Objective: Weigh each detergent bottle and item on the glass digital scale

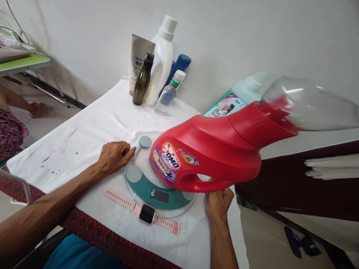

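Note:
A red OMO detergent bottle [207,149] leans to the right over a round glass scale [134,203] with a teal band and a small dark display. A clear plastic bottle [311,106], smeared by motion, sits at the red bottle's top end. My left hand [114,157] is closed on the white cloth at the scale's left edge, its thumb side near the glass. Curled fingers show on my right hand [220,203], just below the red bottle's lower side; the bottle partly hides them. A pink-strapped smartwatch [147,213] lies in front of the scale.
Behind the scale stand a Rejoice tube [140,48], a dark pump bottle [143,82], a white jug [161,56], a blue bottle [182,61] and a small clear bottle [168,95]. A green Paodudu bottle [235,95] is behind the red one. Another person's leg [17,101] shows at left.

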A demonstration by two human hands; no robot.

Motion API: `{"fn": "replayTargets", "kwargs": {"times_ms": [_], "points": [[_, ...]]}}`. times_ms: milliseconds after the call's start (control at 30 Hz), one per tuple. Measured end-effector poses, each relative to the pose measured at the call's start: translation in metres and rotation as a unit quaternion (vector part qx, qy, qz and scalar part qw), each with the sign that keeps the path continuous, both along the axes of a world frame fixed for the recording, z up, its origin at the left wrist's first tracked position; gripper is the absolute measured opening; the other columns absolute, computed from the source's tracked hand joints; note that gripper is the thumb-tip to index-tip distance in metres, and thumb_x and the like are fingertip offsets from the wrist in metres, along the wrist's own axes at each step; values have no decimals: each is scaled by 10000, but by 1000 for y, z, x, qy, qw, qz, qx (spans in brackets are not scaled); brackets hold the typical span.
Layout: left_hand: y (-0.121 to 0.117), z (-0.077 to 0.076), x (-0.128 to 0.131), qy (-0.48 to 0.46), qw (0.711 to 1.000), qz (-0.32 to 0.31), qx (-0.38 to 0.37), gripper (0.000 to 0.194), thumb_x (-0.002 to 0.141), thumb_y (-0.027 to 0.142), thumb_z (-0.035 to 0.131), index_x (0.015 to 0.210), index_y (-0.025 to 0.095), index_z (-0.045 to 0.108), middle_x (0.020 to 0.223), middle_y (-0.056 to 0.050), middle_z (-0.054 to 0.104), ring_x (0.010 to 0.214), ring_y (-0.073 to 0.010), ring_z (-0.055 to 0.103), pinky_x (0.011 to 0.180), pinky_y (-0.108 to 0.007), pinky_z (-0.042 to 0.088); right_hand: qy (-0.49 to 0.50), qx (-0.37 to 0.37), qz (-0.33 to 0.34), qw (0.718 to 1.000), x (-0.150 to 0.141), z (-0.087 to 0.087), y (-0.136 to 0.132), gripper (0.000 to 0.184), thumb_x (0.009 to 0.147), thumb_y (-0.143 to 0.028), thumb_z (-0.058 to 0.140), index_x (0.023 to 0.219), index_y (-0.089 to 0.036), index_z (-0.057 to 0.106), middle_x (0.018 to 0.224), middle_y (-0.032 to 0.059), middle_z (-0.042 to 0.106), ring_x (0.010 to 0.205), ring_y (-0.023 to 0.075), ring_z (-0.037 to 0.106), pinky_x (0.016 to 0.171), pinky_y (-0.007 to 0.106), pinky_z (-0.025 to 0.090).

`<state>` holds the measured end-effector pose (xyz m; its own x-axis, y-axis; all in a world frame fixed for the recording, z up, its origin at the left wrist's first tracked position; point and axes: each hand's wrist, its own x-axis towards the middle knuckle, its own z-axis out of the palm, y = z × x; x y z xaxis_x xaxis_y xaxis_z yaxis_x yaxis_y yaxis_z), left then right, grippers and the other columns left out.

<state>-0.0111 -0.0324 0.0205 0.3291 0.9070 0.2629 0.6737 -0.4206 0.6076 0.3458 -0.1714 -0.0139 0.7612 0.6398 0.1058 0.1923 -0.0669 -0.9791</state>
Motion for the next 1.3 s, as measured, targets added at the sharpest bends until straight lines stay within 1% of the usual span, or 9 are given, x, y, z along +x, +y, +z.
{"fn": "replayTargets", "kwargs": {"times_ms": [267,567,700,833,933,1033,1100,1233,1300], "points": [[-1,7,-2,4,1000,-6,2,479,959,492,469,594,214,333,555,21,386,547,-121,358,581,-293,244,0,-2,30,1000,-7,10,4,651,890,-765,689,640,-230,414,535,-81,330,510,76,268,489,252,205],[-2,12,-1,39,999,21,-8,495,913,572,434,574,220,352,548,7,402,551,-140,387,585,-297,254,17,15,18,1000,-16,24,5,642,931,-781,601,645,-223,463,540,-68,369,509,89,308,507,261,244],[-1,12,-2,43,998,37,-16,501,913,581,435,582,220,331,553,11,386,550,-138,378,586,-293,259,17,85,14,996,-34,62,5,566,980,-731,561,773,-205,593,683,-22,532,641,126,504,628,265,422],[0,12,-2,41,998,49,-26,498,915,582,436,591,222,319,562,17,371,548,-136,364,582,-289,265,-14,168,96,981,-67,113,7,520,987,-732,540,1027,-230,671,1008,35,667,909,178,636,804,306,514],[-1,13,-2,24,999,44,-16,495,910,577,435,592,222,299,555,21,359,535,-133,364,575,-285,269,-12,143,171,975,-87,131,9,486,968,-707,602,1010,-227,666,885,17,657,794,167,609,728,290,486],[-2,10,-2,13,999,28,-13,501,922,573,437,582,219,337,539,26,375,520,-130,389,567,-277,275,15,88,209,974,-96,128,9,528,959,-707,613,778,-211,597,640,-15,549,598,137,494,601,284,411],[-2,6,-1,6,1000,18,-15,513,941,573,434,581,213,369,540,28,405,515,-124,409,564,-268,280,22,65,214,974,-95,122,8,567,905,-729,668,699,-208,574,594,-10,526,575,138,470,574,292,397],[0,-4,1,-10,1000,4,-14,531,980,548,428,583,196,405,555,29,464,506,-106,432,551,-249,270,32,70,178,981,-90,110,10,486,718,-635,886,812,-194,704,647,24,632,619,194,554,574,333,463],[2,-8,1,-17,1000,-3,-4,530,996,518,431,578,192,415,546,29,468,489,-99,422,538,-247,252,29,105,149,983,-90,107,15,458,699,-601,904,840,-204,726,610,11,622,555,178,517,526,330,455]]}}
